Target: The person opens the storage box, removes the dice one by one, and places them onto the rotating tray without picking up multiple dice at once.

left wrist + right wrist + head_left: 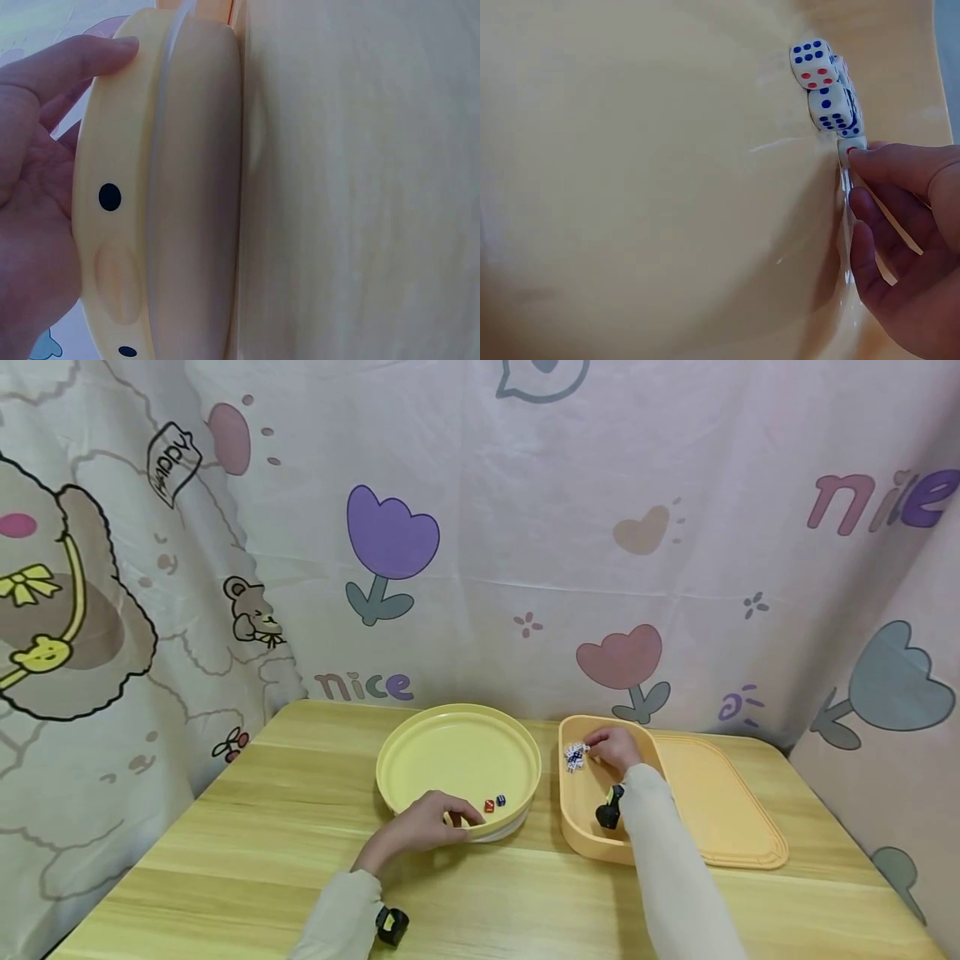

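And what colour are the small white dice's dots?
Blue and red; the white dice show best in the right wrist view.

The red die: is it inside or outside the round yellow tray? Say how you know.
Inside: the head view shows the red die within the rim of the round yellow tray, beside a dark blue die.

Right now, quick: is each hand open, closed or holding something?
Left hand: closed, gripping the edge of the round yellow tray.
Right hand: closed, pinching a white die inside the orange box.
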The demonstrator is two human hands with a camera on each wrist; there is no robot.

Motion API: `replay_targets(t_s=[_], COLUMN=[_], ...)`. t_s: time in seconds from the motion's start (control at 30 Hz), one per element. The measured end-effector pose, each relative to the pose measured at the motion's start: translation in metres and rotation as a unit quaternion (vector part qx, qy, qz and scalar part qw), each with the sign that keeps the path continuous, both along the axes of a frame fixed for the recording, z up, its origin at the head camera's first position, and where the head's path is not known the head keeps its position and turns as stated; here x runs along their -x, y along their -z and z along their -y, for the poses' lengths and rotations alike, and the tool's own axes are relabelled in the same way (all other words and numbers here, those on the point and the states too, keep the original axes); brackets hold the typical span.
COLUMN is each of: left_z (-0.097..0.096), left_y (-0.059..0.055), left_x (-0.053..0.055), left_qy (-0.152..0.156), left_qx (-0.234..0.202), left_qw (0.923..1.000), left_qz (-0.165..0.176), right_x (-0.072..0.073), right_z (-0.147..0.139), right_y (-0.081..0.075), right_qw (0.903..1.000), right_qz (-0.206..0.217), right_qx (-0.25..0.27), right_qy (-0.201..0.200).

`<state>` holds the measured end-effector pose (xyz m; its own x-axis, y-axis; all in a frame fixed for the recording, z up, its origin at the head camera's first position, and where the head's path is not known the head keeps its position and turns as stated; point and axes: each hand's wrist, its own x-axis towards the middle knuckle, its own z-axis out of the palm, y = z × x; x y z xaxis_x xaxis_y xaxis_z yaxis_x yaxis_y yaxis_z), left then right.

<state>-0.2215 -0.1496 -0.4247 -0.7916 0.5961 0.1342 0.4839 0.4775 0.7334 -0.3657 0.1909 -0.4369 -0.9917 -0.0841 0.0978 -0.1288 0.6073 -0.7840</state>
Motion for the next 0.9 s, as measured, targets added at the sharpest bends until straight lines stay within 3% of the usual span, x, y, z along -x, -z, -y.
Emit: replay_targets(t_s=[0.3,0.57,0.73,0.9], left_z=[-0.0012,-0.0026,-0.0022,-0.0015], left_y=[-0.0013,0.003,0.0023,0.0018], left_x=[-0.0006,0.0005,0.0003,0.0005], left_qy=[-0.003,-0.004,0.0,0.0], left_qx=[0.0,0.002,0.0,0.002], left_qw=[1.0,1.0,1.0,1.0], left_qz=[0.0,-0.003,-0.004,-0.005], right_x=[0.0069,0.0096,0.0092,0.0097], right_z=[0.0008,-0.0015,-0.0005,0.0035], right_y=[0.0042,0.0051,0.0048,0.0005], right_qw=[0.9989,0.9853,0.9893,0.9974], right_qz=[-0.012,-0.069,-0.054,-0.022], right_qx=[-0.045,-0.156,-0.136,-0.068], right_qy=[0.008,-0.002,-0.006,-0.009])
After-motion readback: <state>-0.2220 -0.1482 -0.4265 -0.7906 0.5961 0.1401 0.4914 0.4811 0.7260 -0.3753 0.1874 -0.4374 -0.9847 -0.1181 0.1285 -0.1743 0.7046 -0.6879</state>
